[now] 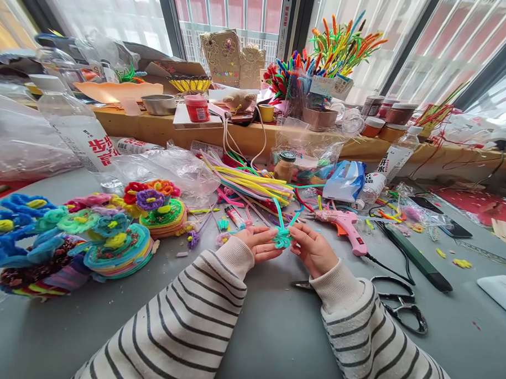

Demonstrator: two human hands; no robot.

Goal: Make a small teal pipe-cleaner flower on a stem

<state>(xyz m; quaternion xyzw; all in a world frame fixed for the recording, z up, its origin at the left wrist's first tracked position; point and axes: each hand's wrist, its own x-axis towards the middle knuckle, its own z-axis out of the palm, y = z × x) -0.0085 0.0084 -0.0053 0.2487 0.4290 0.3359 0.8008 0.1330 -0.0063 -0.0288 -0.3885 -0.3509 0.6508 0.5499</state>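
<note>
A small turquoise pipe-cleaner flower (281, 238) with two ends sticking up is held between my two hands above the grey table. My left hand (260, 242) has its fingers together on the flower's left side. The fingertips of my right hand (314, 248) pinch its right side. Behind them lies a bundle of yellow, pink and pale pipe cleaners (253, 184). A pink glue gun (343, 226) rests just right of my right hand, and black-handled scissors (404, 305) lie partly under my right sleeve.
Pipe-cleaner flowers in blue (11, 222) and other colours stand on round bases at the left. Water bottles (78, 128), a glass jar (285, 166), a blue packet (344, 180) and a dark green bar (419, 260) surround the work spot.
</note>
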